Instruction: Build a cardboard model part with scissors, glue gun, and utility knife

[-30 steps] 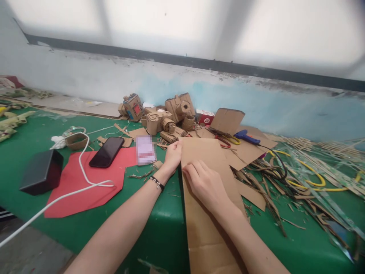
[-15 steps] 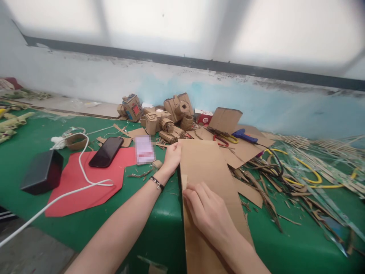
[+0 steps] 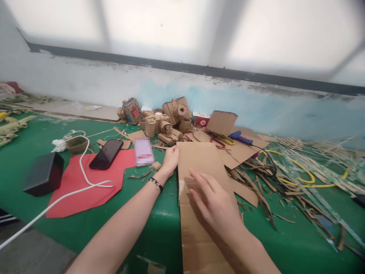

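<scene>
A long strip of brown cardboard (image 3: 199, 156) lies over the table's front edge and runs down toward me. My left hand (image 3: 171, 160) is closed on its left edge near the far corner, thumb at the top and the other fingers hidden. Over the middle of the strip is my right hand (image 3: 216, 201), fingers apart and nothing in them; whether its fingertips touch the board I cannot tell. A pale patch (image 3: 181, 185) shows at the strip's left edge, left of my right fingers.
Cardboard model cameras (image 3: 155, 125) stand along the wall. Pliers (image 3: 218, 141), a blue glue gun (image 3: 240, 137) and cardboard scraps (image 3: 264, 194) lie right. To the left are a phone (image 3: 106, 154), red paper (image 3: 85, 198), a black box (image 3: 44, 173) and a white cable (image 3: 61, 196).
My right hand has let go of its pinch at the strip's left edge and its fingers have spread. The pale flap there now looks flatter. My left hand keeps its hold.
</scene>
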Demonstrator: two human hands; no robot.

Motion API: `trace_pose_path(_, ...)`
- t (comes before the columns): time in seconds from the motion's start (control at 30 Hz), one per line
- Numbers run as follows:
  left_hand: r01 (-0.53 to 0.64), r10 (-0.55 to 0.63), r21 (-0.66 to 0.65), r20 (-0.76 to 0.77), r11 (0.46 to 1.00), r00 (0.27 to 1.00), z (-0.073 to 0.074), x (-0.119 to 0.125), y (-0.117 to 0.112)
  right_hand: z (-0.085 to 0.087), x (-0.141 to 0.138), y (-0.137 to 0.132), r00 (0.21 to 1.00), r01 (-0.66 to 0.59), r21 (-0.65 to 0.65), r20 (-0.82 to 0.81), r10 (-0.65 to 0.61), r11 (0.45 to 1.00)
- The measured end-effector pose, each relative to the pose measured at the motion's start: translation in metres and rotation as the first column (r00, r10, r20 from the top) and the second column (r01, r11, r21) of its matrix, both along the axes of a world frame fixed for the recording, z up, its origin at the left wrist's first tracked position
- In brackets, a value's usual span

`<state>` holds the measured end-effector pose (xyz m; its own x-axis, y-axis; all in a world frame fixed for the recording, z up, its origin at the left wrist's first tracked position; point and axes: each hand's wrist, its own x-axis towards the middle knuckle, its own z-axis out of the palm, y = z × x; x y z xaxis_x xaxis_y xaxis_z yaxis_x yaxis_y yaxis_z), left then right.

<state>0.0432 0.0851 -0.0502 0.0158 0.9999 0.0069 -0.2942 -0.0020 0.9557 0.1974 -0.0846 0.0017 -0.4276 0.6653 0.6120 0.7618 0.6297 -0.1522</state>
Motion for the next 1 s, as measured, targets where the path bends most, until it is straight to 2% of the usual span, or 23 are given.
trace_pose_path(0.1,-0.007,0.007,0.008,0.007,1.000,1.000,0.001,0.000,-0.001,0.000,0.003,0.012,0.993,-0.066,-0.099,0.091,0.075,0.993)
trace_pose_path(0.27,-0.015,0.015,0.011,0.011,1.000,1.000,0.001,-0.001,-0.001,0.000,-0.004,0.035,0.972,-0.139,-0.141,0.171,0.162,0.980)
trace_pose_path(0.37,-0.016,0.016,0.009,-0.001,1.000,1.000,-0.001,-0.001,0.000,0.001,-0.010,0.045,0.964,-0.191,-0.164,0.153,0.216,0.968)
trace_pose_path(0.47,-0.022,0.022,0.005,-0.028,1.000,0.999,-0.002,-0.002,0.002,-0.001,-0.017,0.048,0.967,-0.239,-0.190,0.046,0.251,0.952)
trace_pose_path(0.63,-0.016,0.016,0.000,-0.070,1.000,0.997,-0.006,-0.001,0.006,-0.009,-0.022,0.039,0.954,-0.296,-0.117,-0.079,0.288,0.948)
trace_pose_path(1.0,0.074,-0.080,-0.067,-0.102,0.995,0.992,-0.007,0.001,0.006,-0.015,-0.034,-0.003,0.942,-0.333,-0.049,-0.066,0.329,0.942)
